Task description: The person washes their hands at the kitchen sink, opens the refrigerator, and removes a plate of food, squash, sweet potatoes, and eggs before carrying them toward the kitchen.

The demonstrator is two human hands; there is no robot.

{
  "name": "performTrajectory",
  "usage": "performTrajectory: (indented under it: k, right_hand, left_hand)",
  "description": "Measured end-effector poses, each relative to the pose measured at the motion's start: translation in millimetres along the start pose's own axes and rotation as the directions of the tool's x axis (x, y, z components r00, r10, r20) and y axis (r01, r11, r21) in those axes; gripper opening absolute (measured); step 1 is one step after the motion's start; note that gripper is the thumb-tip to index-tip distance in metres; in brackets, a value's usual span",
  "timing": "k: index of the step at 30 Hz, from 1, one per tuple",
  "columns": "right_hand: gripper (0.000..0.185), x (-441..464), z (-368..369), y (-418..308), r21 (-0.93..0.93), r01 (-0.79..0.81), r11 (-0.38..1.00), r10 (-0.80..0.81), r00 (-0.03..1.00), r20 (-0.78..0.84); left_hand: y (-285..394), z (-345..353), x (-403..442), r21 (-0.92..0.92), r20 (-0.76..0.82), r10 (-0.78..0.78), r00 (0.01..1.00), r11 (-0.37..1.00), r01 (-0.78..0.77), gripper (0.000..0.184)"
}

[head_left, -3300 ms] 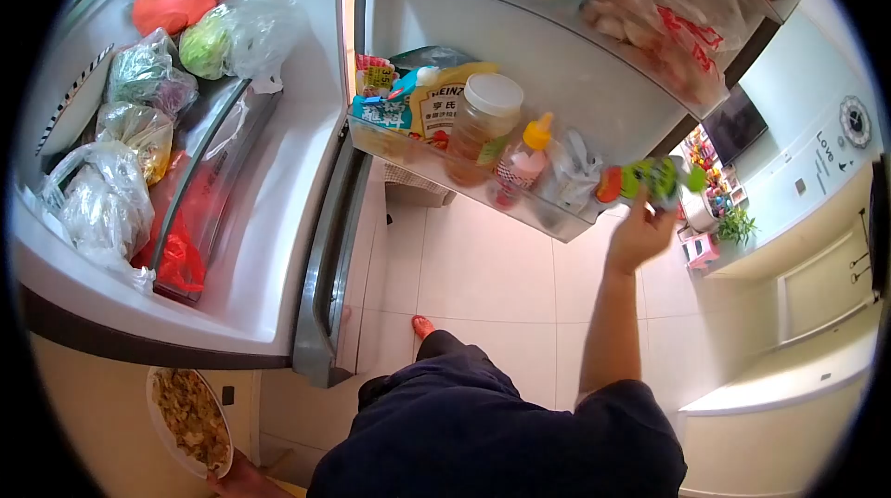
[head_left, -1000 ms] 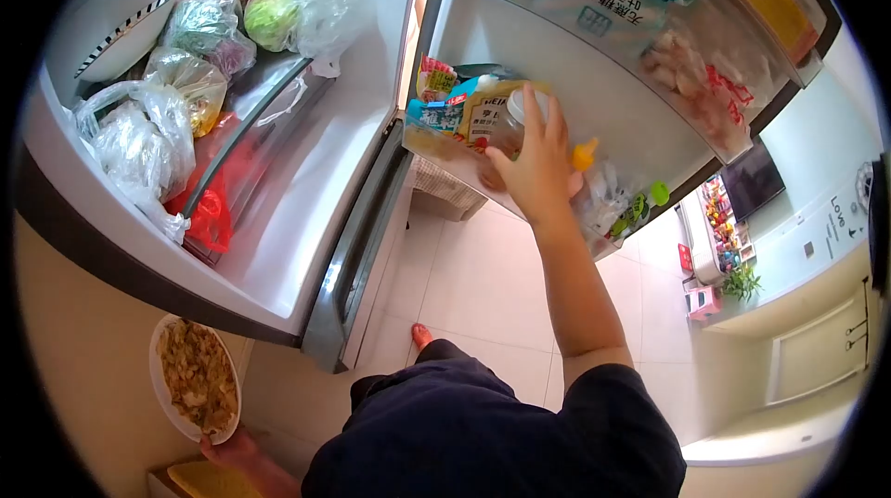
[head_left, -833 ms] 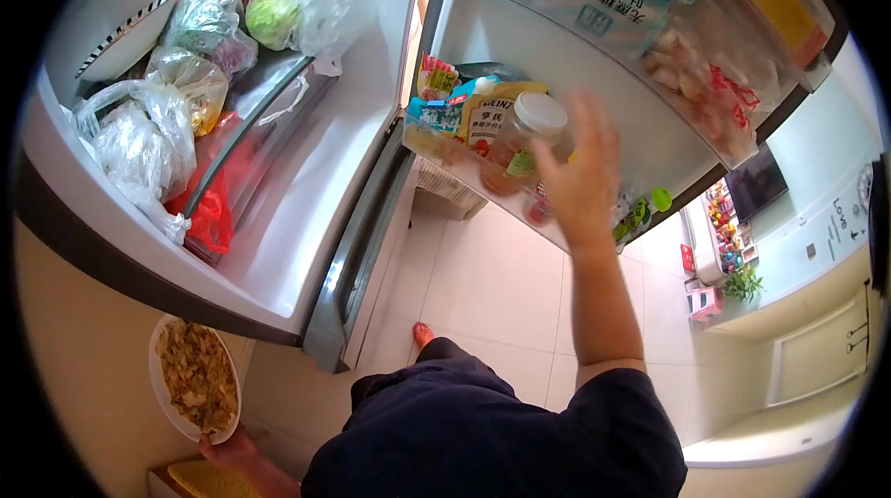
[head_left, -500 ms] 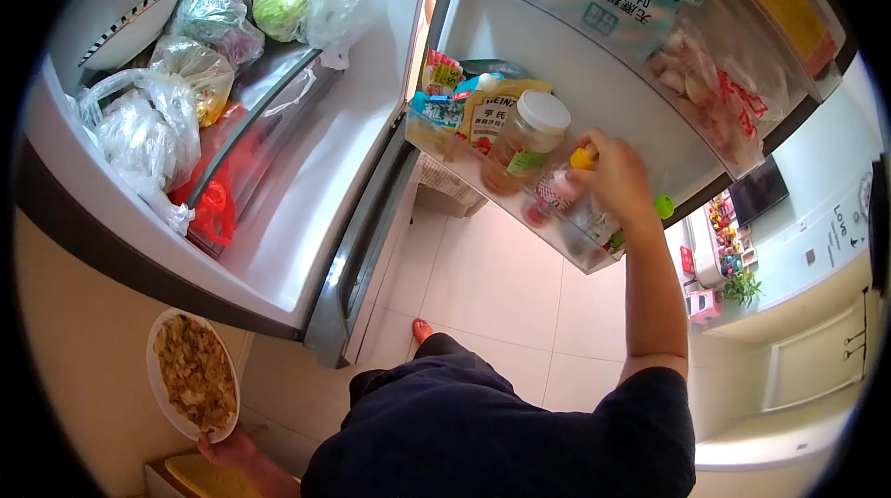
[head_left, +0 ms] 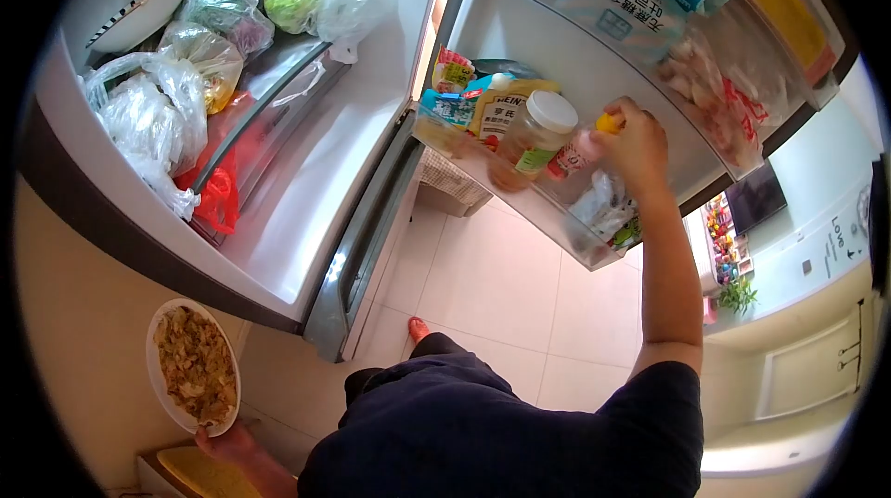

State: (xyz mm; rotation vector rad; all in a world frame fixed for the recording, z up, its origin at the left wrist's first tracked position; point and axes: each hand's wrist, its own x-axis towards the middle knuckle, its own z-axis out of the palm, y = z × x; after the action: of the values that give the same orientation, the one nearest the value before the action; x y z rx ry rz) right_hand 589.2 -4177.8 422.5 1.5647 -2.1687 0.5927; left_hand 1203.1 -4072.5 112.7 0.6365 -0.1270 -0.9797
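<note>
My left hand (head_left: pixel 227 445) grips the rim of a white plate (head_left: pixel 160 377) at the lower left. Brown, chopped-looking cooked food (head_left: pixel 197 363) covers most of the plate. At the fridge door, my right hand (head_left: pixel 640 147) is closed around the yellow cap of a pink squeeze bottle (head_left: pixel 577 155). The bottle is tilted and its lower end is still within the door shelf (head_left: pixel 548 219). Beside it stands a jar with a white lid (head_left: pixel 552 112), next to a Heinz pouch (head_left: pixel 501 113). A clear plastic bag (head_left: pixel 601 201) lies below my right hand.
The open fridge holds a white plastic bag (head_left: pixel 144 122), bagged green vegetables (head_left: pixel 295 1), a red bag (head_left: pixel 221 196) and a striped-rim bowl (head_left: pixel 139 11). A bread bag (head_left: pixel 622 6) sits in the upper door shelf. A drawer front (head_left: pixel 362 247) juts out below.
My right hand has moved up, raising the pink bottle a little in the door shelf. My left hand and the plate have hardly moved. The view has shifted slightly.
</note>
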Motion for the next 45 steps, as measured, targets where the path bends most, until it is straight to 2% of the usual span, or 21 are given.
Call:
performTrajectory:
  k: [1, 4, 10, 13, 16, 22, 23, 25, 27, 28, 31, 33, 35, 36, 37, 38, 39, 41, 44, 45]
  right_hand:
    - [0.034, 1.8, -0.1, 1.8, 0.003, -0.005, 1.000, 0.005, 0.999, -0.034]
    - [0.032, 6.2, 4.2, 6.4, 0.098, -0.041, 0.994, 0.036, 0.998, 0.056]
    - [0.032, 14.6, 43.4, 28.1, -0.037, 0.021, 0.999, -0.015, 0.987, 0.160]
    - [0.032, 22.0, 42.4, 32.4, -0.006, 0.058, 0.998, -0.055, 0.978, 0.199]
    - [0.033, 28.4, 38.1, 33.6, -0.084, 0.098, 0.992, -0.075, 0.966, 0.246]
    - [0.034, 20.6, 45.8, 39.6, -0.177, 0.093, 0.980, -0.088, 0.995, 0.037]
    - [0.034, 18.5, 44.8, 40.9, -0.183, 0.214, 0.960, -0.232, 0.970, -0.078]
    - [0.034, 10.9, 41.7, 46.1, -0.233, 0.439, 0.868, -0.493, 0.821, -0.288]
    - [0.031, -7.3, 42.7, 48.8, 0.034, 0.270, 0.962, -0.264, 0.955, -0.134]
    - [0.030, -17.7, 44.4, 50.2, 0.155, 0.159, 0.975, -0.156, 0.987, -0.029]
    - [0.025, -38.4, 73.4, 66.1, 0.299, -0.026, 0.954, -0.062, 0.958, 0.280]
    - [0.023, -44.1, 81.1, 59.4, 0.223, -0.081, 0.971, 0.039, 0.982, 0.184]
    - [0.028, -37.3, 82.5, 61.7, 0.160, -0.018, 0.987, -0.009, 0.986, 0.169]
    - [0.031, -30.7, 86.3, 69.4, 0.129, -0.072, 0.989, 0.035, 0.962, 0.270]
    - [0.031, -28.8, 89.8, 77.3, 0.169, -0.081, 0.982, 0.029, 0.956, 0.293]
    - [0.029, -24.4, 94.4, 86.1, 0.085, -0.080, 0.993, 0.047, 0.942, 0.333]
    - [0.028, -25.1, 95.2, 86.1, 0.134, -0.112, 0.985, 0.064, 0.945, 0.321]
    - [0.025, -27.3, 97.5, 80.3, 0.048, -0.080, 0.996, 0.066, 0.967, 0.246]
    - [0.022, -35.4, 83.7, 61.3, 0.125, 0.010, 0.992, -0.035, 0.979, 0.199]
    - [0.021, -39.3, 79.3, 51.0, 0.148, 0.026, 0.989, -0.037, 0.997, 0.072]
  left_hand:
    - [0.3, 0.7, -0.8, 0.009, -0.011, 0.010, 1.000, 1.000, -0.009, 0.072]
    - [1.0, 14.4, -6.4, 0.030, -0.034, 0.021, 0.999, 0.999, -0.020, 0.072]
    - [-6.0, 18.3, 0.0, 0.031, -0.050, 0.004, 0.999, 1.000, -0.002, 0.070]
    - [-11.4, 14.2, 4.2, 0.035, -0.025, 0.011, 1.000, 0.999, -0.010, 0.070]
    - [-11.1, 15.4, 3.4, -0.026, 0.012, -0.052, 0.999, 0.998, 0.053, 0.067]
    - [-15.1, 20.3, 4.3, 0.009, 0.009, 0.023, 1.000, 1.000, -0.023, 0.063]
    - [-15.9, 21.3, 4.7, 0.032, -0.010, 0.037, 0.999, 0.999, -0.037, 0.063]
    - [-15.7, 25.3, 2.3, 0.084, -0.049, 0.067, 0.997, 0.994, -0.063, 0.063]
    - [-15.6, 25.2, 1.2, 0.131, -0.041, 0.055, 0.998, 0.990, -0.049, 0.070]
    - [-14.8, 24.8, 0.1, 0.154, -0.039, 0.052, 0.998, 0.987, -0.045, 0.073]
    - [-12.0, 25.4, -7.1, 0.100, -0.014, -0.049, 0.999, 0.994, 0.050, 0.073]
    - [-12.3, 26.8, -6.2, 0.010, -0.026, -0.063, 0.998, 0.998, 0.063, 0.072]
    - [-12.7, 27.4, -8.9, -0.029, -0.019, -0.023, 1.000, 0.999, 0.023, 0.071]
    - [-13.9, 30.6, -12.8, -0.013, -0.002, 0.004, 1.000, 1.000, -0.004, 0.071]
    - [-12.4, 34.7, -15.9, 0.007, 0.017, 0.019, 1.000, 1.000, -0.019, 0.071]
    - [-9.8, 39.9, -17.9, -0.012, -0.015, 0.044, 0.999, 0.999, -0.044, 0.070]
    - [-11.5, 44.9, -19.2, -0.031, -0.043, 0.052, 0.998, 0.998, -0.054, 0.070]
    - [-16.3, 50.2, -19.1, -0.034, -0.045, 0.078, 0.996, 0.996, -0.080, 0.071]
    - [-14.5, 55.3, -17.8, -0.005, 0.011, 0.121, 0.993, 0.993, -0.121, 0.072]
    - [-11.7, 57.4, -18.7, -0.006, 0.017, 0.121, 0.992, 0.993, -0.121, 0.072]
